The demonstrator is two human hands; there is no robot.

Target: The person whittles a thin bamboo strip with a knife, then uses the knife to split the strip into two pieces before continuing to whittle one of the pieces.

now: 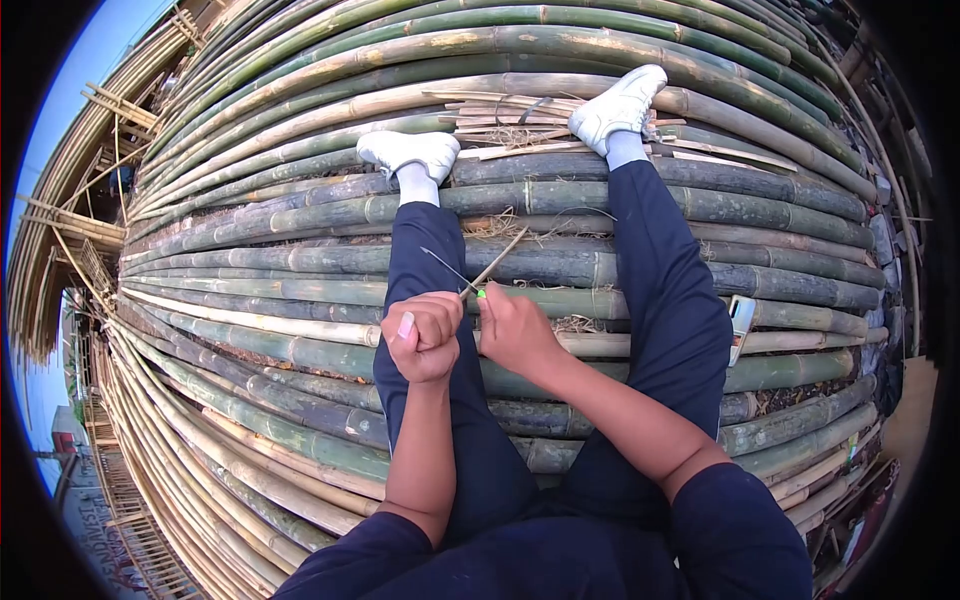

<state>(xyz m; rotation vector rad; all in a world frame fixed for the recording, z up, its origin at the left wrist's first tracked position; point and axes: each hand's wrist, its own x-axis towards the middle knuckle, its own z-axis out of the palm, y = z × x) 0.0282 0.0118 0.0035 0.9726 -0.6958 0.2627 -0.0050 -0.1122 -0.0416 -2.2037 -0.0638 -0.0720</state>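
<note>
My left hand (pixel 425 335) is closed in a fist around the lower end of a thin bamboo stick (pixel 505 252), which slants up and to the right. Close beside it, my right hand (pixel 515 330) grips a knife (pixel 446 263) with a narrow blade and a bit of bright green at the fingers. The blade points up and left and crosses the stick just above both hands. The knife's handle is mostly hidden inside my right hand. Pale shavings (pixel 500 225) lie on the poles beyond the stick.
I sit on rows of green and grey bamboo poles (pixel 300 260), legs stretched forward. Split bamboo strips (pixel 510 118) lie between my white shoes (pixel 412 152). A phone-like object (pixel 741 325) rests beside my right thigh. Thinner bamboo poles (pixel 190 470) are stacked at the left.
</note>
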